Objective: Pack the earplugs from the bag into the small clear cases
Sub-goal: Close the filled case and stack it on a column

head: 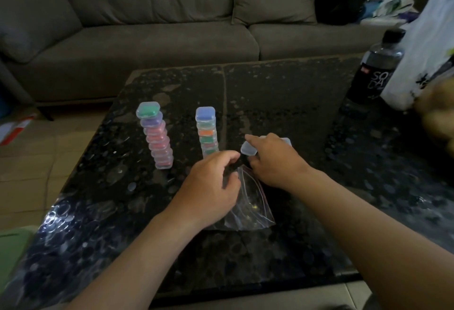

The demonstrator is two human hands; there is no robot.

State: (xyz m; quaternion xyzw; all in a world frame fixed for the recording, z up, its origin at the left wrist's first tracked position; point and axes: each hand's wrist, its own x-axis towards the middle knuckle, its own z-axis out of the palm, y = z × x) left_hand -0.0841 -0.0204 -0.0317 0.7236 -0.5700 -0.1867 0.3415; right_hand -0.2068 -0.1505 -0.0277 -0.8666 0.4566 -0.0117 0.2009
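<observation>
A clear zip bag (248, 207) lies on the dark speckled table (282, 103), looking nearly flat. My left hand (211, 186) rests on the bag's left edge with fingers curled near its opening; what they pinch is hidden. My right hand (270, 159) grips a small clear case (248, 149) just above the bag's top. Two stacks of filled clear cases stand behind: a leaning left stack (156, 135) with green, purple and red earplugs, and a straighter right stack (206, 132) with blue, orange and green ones.
A dark soda bottle (373, 68) and a white plastic bag (425, 46) stand at the table's right rear. A grey sofa (147, 27) with a cushion runs behind the table. Something green (12, 248) sits at the lower left.
</observation>
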